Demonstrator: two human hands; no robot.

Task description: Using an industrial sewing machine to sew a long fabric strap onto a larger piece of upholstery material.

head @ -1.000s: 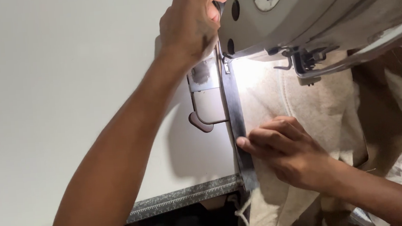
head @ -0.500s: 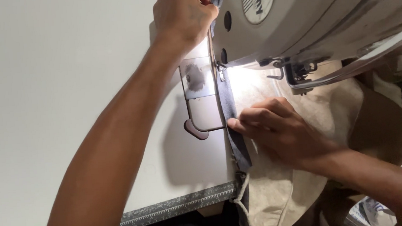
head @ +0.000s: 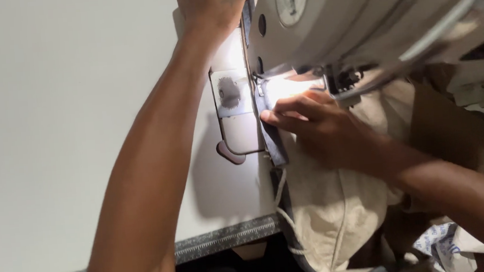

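Observation:
My left hand [head: 211, 3] reaches up behind the white sewing machine head [head: 359, 17] and is closed around the dark strip [head: 274, 142] where it leaves the machine at the top edge. My right hand [head: 316, 127] lies flat with its fingers pressing the beige fabric [head: 333, 203] and the dark strip down just in front of the lit needle area [head: 281, 87]. The needle itself is hidden by the machine and the glare. The strip runs along the left edge of the beige fabric, over the metal plate [head: 235, 116].
The white table top [head: 68, 121] spreads to the left, with a grey ruled front edge [head: 221, 241]. A white cord [head: 282, 202] hangs from the fabric near that edge. More cloth and a printed white piece [head: 452, 246] lie at the lower right.
My left hand has gone farther up behind the machine head. My right hand has slid forward toward the needle, feeding the fabric and strip along.

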